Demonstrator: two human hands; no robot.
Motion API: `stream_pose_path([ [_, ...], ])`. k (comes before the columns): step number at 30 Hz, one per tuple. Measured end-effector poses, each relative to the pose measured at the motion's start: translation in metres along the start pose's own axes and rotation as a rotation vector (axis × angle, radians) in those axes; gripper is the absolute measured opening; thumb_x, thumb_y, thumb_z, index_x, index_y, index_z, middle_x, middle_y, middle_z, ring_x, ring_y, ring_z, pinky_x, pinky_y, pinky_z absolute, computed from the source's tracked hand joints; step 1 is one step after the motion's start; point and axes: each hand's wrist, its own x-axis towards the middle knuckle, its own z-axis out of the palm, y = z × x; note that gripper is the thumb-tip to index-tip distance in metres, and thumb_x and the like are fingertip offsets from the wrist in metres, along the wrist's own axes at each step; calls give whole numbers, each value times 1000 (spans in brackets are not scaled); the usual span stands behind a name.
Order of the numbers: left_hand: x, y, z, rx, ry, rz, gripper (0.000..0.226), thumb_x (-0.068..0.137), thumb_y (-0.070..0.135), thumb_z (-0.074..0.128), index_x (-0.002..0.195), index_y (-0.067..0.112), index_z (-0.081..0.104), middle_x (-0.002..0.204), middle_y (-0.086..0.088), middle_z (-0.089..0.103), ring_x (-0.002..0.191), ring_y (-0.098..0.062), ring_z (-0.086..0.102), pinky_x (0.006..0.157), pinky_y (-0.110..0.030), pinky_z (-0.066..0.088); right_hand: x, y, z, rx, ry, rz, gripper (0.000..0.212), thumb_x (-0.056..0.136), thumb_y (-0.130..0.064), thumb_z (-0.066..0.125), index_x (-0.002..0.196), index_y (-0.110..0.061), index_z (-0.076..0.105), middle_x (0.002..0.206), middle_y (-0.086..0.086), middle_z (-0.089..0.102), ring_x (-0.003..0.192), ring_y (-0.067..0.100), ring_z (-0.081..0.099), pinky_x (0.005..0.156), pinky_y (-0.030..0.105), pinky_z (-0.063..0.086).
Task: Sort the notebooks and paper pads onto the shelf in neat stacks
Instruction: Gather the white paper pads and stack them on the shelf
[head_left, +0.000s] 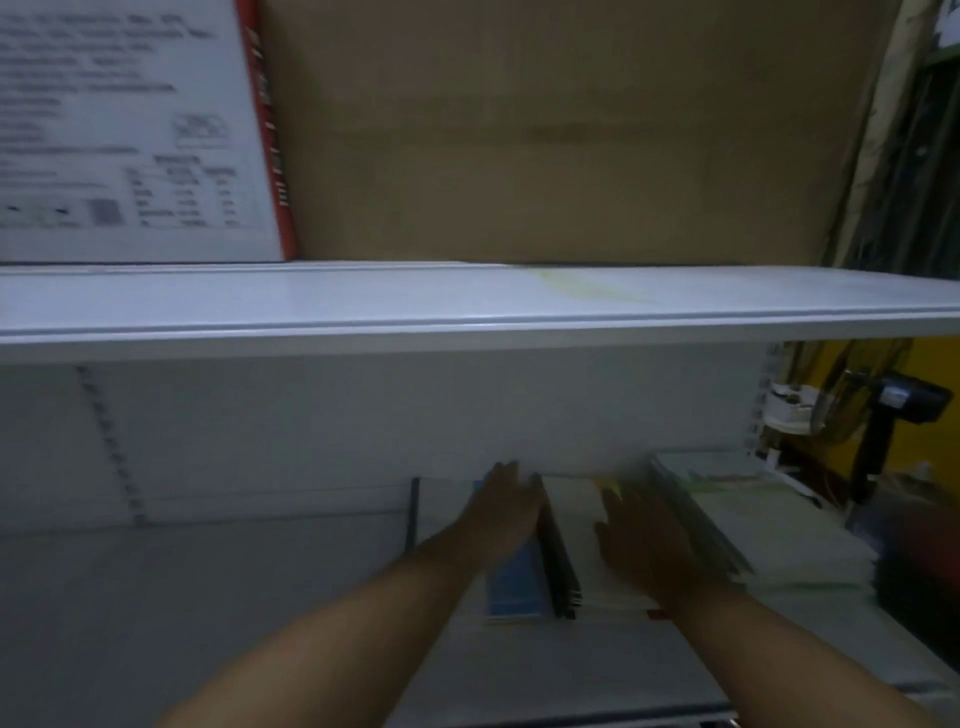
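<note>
- While both arms were reached into the lower shelf (218, 597), the left hand (506, 512) was laid with fingers extended along the blue notebook (514, 587), nothing being gripped; it was judged to be squaring that stack.
- The dark spiral-bound notebooks (560, 566) were stood on edge just beside the blue one.
- The right hand (644, 545) was spread flat on a white pad (574, 512), against a leaning stack (696, 525), probably to keep it from sliding, with nothing clasped.
- Pale pads (779, 525) were stacked flat further right; fingertip contact was hidden by blur.
</note>
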Motion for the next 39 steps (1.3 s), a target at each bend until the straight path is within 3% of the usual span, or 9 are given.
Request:
stream_pose_path([
  [2, -17, -27, -57, 309, 57, 58, 58, 103, 36, 29, 152, 13, 7, 160, -7, 0, 148, -19, 2, 119, -31, 5, 4, -33, 3, -95, 38, -122, 48, 88, -33, 41, 103, 2, 70, 111, 26, 65, 98, 43, 66, 77, 53, 56],
  [4, -43, -65, -118, 563, 101, 69, 59, 103, 39, 25, 152, 15, 4, 160, -5, -4, 147, -18, -5, 118, -32, 0, -11, -97, -12, -144, 74, -278, 57, 100, -38, 24, 130, 0, 53, 140, 25, 44, 127, 42, 46, 102, 53, 41],
  [5, -59, -86, -148, 637, 117, 42, 59, 103, 41, 24, 153, 16, 4, 160, -5, -5, 147, -18, -6, 118, -34, 0, -20, -131, -14, -153, 120, -367, 58, 100, -42, 24, 143, -4, 37, 152, 22, 24, 140, 38, 28, 112, 50, 28],
  [7, -100, -128, -204, 737, 161, -47, 60, 102, 44, 22, 153, 18, 4, 160, -4, -7, 147, -19, -8, 118, -38, 0, -45, -198, -16, -137, -28, -525, 63, 99, -43, 32, 152, -16, 11, 159, 9, -5, 147, 26, -1, 119, 41, 7],
  [9, -150, -166, -256, 834, 213, -170, 61, 101, 47, 21, 153, 20, 4, 160, -3, -7, 147, -19, -9, 119, -39, 0, -70, -267, -18, -135, -109, -628, 64, 99, -44, 33, 152, -23, 5, 159, 0, -11, 147, 20, -8, 118, 39, 4],
  [14, -282, -249, -346, 853, 342, -447, 62, 99, 49, 25, 152, 18, 14, 160, -5, 3, 148, -21, 0, 119, -46, 7, -129, -410, -4, -143, -16, -920, 66, 96, -42, 41, 151, -22, 11, 160, 5, -4, 147, 25, -2, 119, 37, 8],
  [21, -406, -325, -398, 675, 457, -586, 59, 100, 49, 25, 152, 21, 17, 161, -2, 1, 148, -18, -4, 118, -46, 1, -190, -543, 38, -178, -78, -1122, 62, 97, -40, 42, 149, -18, 17, 159, 11, 1, 147, 27, 1, 119, 42, 13],
  [28, -449, -393, -443, 697, 446, -674, 59, 100, 50, 24, 152, 23, 16, 161, -3, 1, 148, -19, -5, 119, -45, 1, -201, -638, 71, -146, -158, -1178, 61, 96, -37, 43, 149, -16, 20, 159, 13, 3, 146, 28, 8, 118, 39, 17],
  [39, -437, -497, -555, 650, 480, -769, 58, 100, 48, 28, 151, 23, 20, 160, -1, 6, 148, -17, -1, 118, -42, 4, -144, -831, 109, -9, -168, -1248, 55, 96, -34, 41, 145, -11, 29, 155, 12, 21, 143, 27, 19, 115, 34, 25],
])
